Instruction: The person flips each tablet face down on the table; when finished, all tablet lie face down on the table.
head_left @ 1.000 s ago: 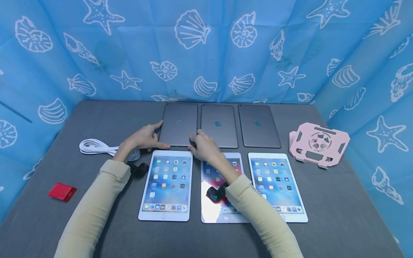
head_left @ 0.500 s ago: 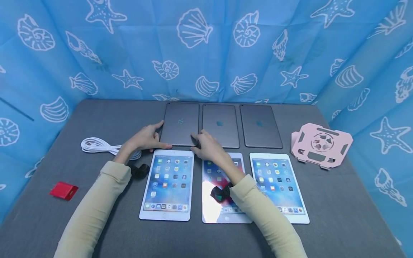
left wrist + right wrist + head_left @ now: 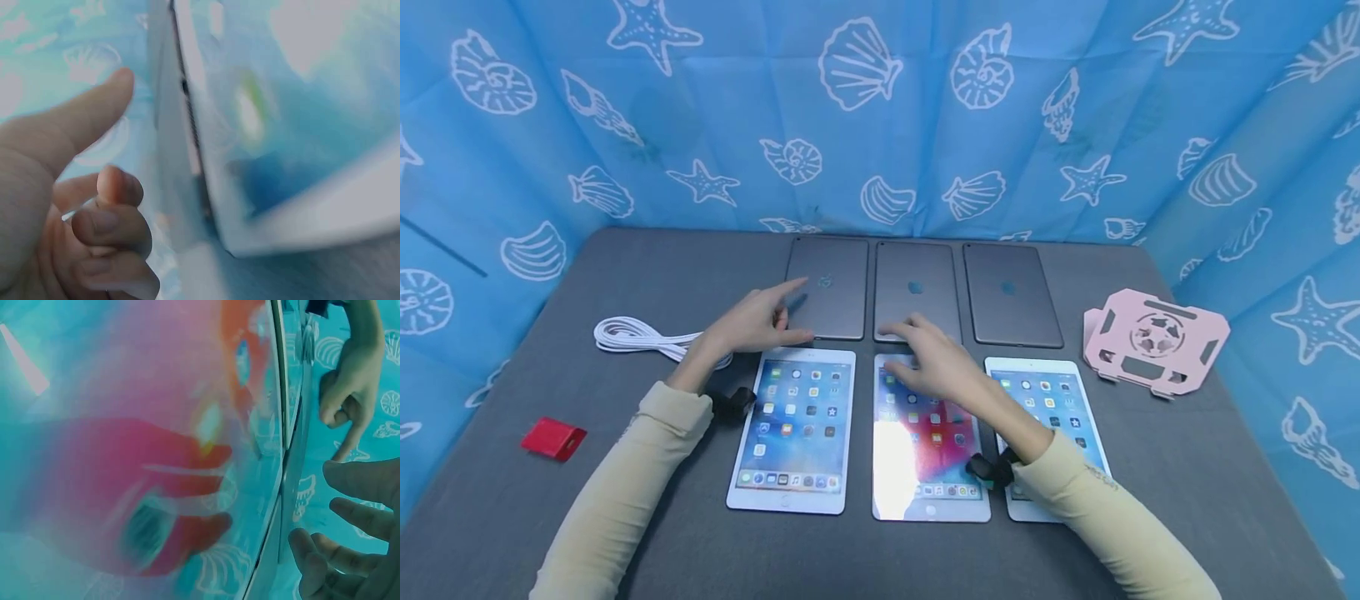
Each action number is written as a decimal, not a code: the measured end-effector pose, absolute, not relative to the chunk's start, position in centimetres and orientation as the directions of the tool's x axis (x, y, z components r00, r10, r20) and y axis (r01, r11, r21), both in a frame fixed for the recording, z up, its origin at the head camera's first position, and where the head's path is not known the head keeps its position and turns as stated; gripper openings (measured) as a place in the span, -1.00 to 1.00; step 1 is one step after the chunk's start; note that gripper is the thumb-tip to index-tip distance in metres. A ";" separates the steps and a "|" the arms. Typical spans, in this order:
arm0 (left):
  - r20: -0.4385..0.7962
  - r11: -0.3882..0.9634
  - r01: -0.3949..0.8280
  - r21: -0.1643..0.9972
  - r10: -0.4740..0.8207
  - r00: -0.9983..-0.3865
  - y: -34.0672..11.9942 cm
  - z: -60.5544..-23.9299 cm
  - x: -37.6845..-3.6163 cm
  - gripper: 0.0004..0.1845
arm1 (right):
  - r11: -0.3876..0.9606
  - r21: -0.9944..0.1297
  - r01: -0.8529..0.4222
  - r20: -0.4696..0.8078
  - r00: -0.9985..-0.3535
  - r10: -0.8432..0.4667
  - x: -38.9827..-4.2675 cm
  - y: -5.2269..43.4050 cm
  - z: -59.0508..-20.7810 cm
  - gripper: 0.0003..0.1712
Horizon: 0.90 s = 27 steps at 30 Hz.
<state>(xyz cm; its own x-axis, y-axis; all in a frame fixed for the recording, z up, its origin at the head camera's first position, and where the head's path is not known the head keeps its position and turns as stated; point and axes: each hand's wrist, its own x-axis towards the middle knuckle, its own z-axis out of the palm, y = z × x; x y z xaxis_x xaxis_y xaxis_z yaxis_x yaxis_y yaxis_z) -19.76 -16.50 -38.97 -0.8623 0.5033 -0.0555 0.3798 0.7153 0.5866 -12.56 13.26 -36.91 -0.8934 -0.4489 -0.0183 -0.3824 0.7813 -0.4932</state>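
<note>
Six tablets lie in two rows on the grey table (image 3: 1165,467). The back three are grey and face down: left (image 3: 831,287), middle (image 3: 917,287), right (image 3: 1011,293). The front three are white with lit screens: left (image 3: 793,429), middle (image 3: 925,450), right (image 3: 1060,404). My left hand (image 3: 775,318) hovers at the back-left tablet's near-left corner, index finger and thumb out, holding nothing. My right hand (image 3: 921,348) is spread, fingers straight, over the gap between the two middle tablets. The right wrist view shows the middle screen (image 3: 156,456) and my straight fingers (image 3: 350,537).
A coiled white cable (image 3: 636,336) lies left of my left hand, and a small red object (image 3: 553,439) sits near the left edge. A pink folding stand (image 3: 1153,340) rests at the right. Blue seashell curtains (image 3: 880,108) close in the table on three sides.
My right hand has moved right, from the back-left tablet's near corner to the middle tablets. My left hand has let go of that tablet's edge and lifted, index finger out.
</note>
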 end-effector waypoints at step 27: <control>-0.055 0.480 0.676 0.559 0.835 -0.547 2.6 -37.2 -16.0 -0.05 | 0.915 -0.349 -0.204 -0.053 -0.970 -0.237 -2.1 28.9 -38.1 -0.21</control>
<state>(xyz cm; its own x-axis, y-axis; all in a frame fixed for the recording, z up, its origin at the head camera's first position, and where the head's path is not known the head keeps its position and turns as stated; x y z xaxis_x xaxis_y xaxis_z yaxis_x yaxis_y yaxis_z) -16.03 2.58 -37.19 -0.5469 0.8354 -0.0551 0.6764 0.4796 0.5590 -2.08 28.88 -38.07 -0.9701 -0.2367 -0.0531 -0.2041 0.9148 -0.3485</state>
